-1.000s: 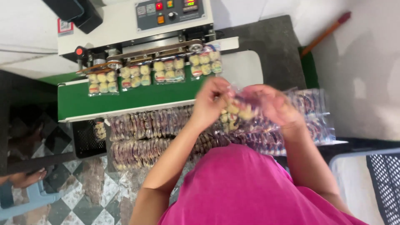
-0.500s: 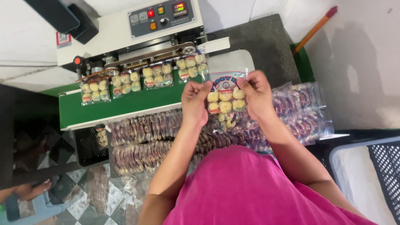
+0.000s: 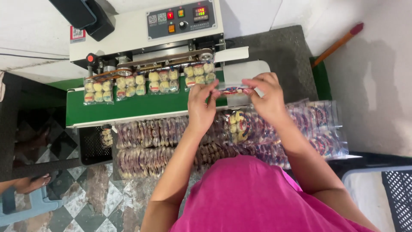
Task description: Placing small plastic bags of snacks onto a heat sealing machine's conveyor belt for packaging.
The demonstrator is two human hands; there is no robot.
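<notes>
Green is the belt [image 3: 141, 105] of the white sealing machine [image 3: 128, 30], and 4 clear packs lie on it in a row: 1 at the far left [image 3: 93, 91], then a second [image 3: 129, 85], a third [image 3: 164, 81] and a fourth [image 3: 198, 74], which is just left of the hands. Each pack holds small round pale cookies in 2 rows, and its top edge sits under the metal sealing band [image 3: 167, 60].

The left hand [image 3: 201, 101] and the right hand [image 3: 268, 96] both hold 1 more pack [image 3: 235, 90] between thumbs and fingers. Their grip is closed on its 2 ends. This pack is seen almost from the edge, thin and flat, over the grey plate [image 3: 249, 71] at the right end of the belt. It is not yet lying on the belt.

As I judge it, the work is somewhere in the middle: 4 packs are on the belt, 1 is in the hands, and many are left. The heap of packs [image 3: 150, 146] lies near the person, below the belt, and goes on to the right [image 3: 317, 124]. Their film is shiny and wrinkled, with dark round labels.

A black crate [image 3: 92, 148] stands on the tiled floor [image 3: 98, 197] at the left.
</notes>
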